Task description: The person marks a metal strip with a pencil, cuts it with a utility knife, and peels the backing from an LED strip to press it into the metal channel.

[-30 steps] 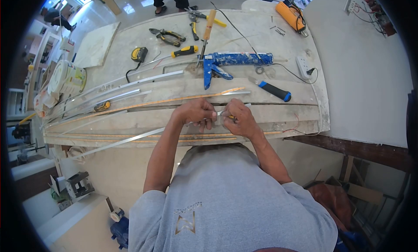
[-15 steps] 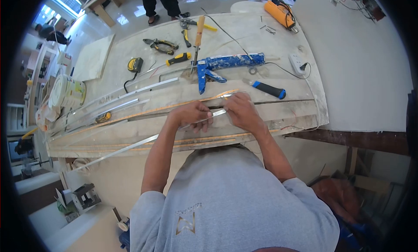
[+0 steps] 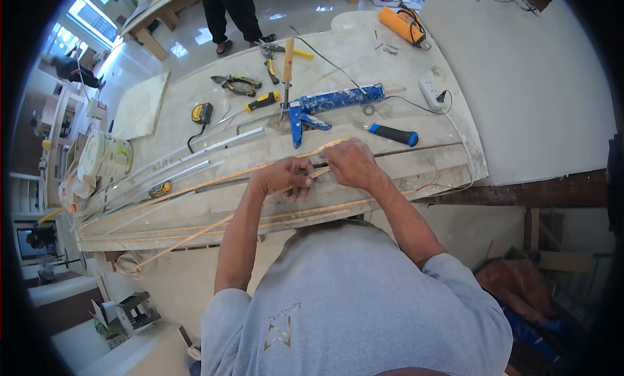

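My left hand [image 3: 284, 179] is closed on a long thin strip [image 3: 195, 235], which now shows a yellowish-orange face and slopes down past the table's front edge to the lower left. Close by, my right hand [image 3: 351, 163] pinches the strip's upper end. Another orange strip [image 3: 221, 176] lies on the worktable behind my hands. A blue caulking gun [image 3: 338, 99] and a blue-and-black cutter [image 3: 393, 134] rest just beyond them.
Pliers [image 3: 237, 85], a yellow-black screwdriver [image 3: 262, 102], a tape measure [image 3: 202, 113], metal channels [image 3: 227, 142], a power strip [image 3: 432, 94] and an orange tool [image 3: 402, 26] lie on the table. A bucket [image 3: 105, 154] stands left. A person in dark trousers [image 3: 229, 12] stands beyond.
The held strip has turned from its silvery-white face to its yellowish-orange one. My right hand has closed in slightly toward my left, and the view has shifted a little.
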A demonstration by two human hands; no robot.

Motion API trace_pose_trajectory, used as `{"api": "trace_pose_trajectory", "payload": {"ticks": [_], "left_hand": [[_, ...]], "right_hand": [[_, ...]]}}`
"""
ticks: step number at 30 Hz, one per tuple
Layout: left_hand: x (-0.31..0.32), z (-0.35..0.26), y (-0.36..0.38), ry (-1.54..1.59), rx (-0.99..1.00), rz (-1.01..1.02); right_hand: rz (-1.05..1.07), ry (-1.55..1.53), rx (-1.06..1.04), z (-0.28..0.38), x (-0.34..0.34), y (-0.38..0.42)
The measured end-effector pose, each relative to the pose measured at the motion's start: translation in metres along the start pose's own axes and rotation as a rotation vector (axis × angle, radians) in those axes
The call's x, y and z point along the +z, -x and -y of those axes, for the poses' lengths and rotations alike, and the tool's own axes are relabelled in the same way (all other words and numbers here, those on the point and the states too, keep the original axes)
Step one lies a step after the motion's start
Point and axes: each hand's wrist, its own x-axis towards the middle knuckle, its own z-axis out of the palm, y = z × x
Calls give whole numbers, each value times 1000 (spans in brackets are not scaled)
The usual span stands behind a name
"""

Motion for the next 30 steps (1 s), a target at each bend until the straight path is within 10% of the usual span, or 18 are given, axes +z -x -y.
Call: {"api": "trace_pose_trajectory", "payload": {"ticks": [30], "left_hand": [[9, 9, 1, -55, 8, -139]], "right_hand": [[-38, -62, -11, 2, -2, 7]]}}
